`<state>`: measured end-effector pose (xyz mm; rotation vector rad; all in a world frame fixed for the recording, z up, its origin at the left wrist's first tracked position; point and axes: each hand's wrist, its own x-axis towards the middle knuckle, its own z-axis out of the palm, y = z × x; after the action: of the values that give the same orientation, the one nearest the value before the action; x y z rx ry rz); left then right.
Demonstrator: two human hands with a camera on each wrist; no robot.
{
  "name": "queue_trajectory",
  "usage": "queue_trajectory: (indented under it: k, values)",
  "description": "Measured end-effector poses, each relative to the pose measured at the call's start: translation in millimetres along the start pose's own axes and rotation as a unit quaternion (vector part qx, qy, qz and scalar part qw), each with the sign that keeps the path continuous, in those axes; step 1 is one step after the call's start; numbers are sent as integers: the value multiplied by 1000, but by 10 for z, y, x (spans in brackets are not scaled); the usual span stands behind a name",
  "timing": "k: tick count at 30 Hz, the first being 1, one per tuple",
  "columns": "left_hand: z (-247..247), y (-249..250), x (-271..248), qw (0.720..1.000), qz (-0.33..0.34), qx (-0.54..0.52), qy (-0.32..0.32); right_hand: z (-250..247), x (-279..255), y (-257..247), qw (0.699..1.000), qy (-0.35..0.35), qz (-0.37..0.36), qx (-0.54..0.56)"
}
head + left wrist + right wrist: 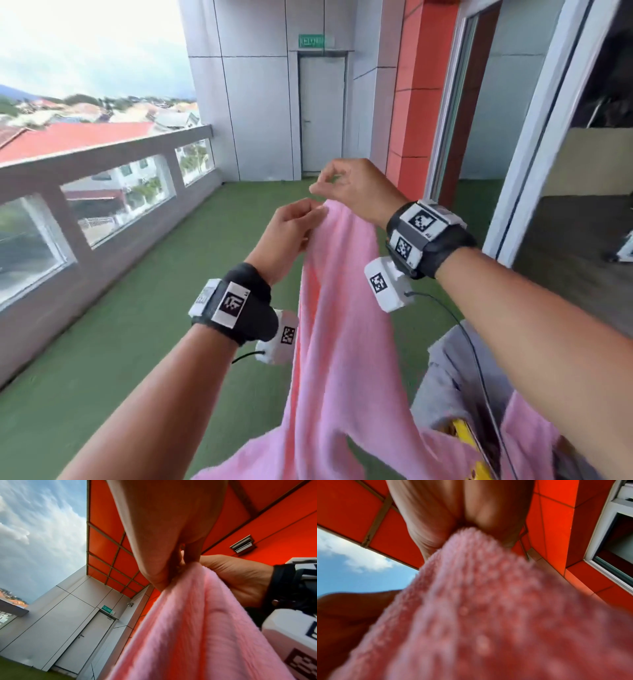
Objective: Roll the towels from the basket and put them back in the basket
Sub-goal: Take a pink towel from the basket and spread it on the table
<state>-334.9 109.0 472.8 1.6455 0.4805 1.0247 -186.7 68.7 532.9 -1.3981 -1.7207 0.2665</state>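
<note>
Head view: the left hand [291, 229] pinches the top edge of a pink towel [335, 325], held up over the green balcony floor [137, 325].
Right hand in head view: the right hand [356, 192], just above and beside the left, has thumb and forefinger curled together at the same edge; the rest of the towel hangs down between the forearms.
Lower right in head view: a grey towel [448, 377] and more pink cloth lie near something yellow; whether that is the basket cannot be told.
Left wrist view: the left hand's fingers [159, 574] nip the towel's corner, the right hand close behind.
Right wrist view: blurred, the fingers [428, 520] pinch a bunched tip of the pink towel [479, 601].
</note>
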Motion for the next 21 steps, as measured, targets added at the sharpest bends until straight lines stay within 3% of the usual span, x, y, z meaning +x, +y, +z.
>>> queue_trajectory:
  k: [4, 7, 11, 21]
  values:
    - [-181, 43, -107, 997, 27, 45, 62, 224, -313, 99, 998, -62, 18, 23]
    - [-189, -46, -248, 995, -3, 96, 15, 388, -585, 269, 996, -30, 36, 80]
    - [-118, -454, -629, 990, -81, 90, -71, 619, -976, 492, 990, -17, 67, 125]
    - [207, -1622, -1685, 973, -212, 41, -84, 1246, -2079, 1191, 975, -124, 166, 73]
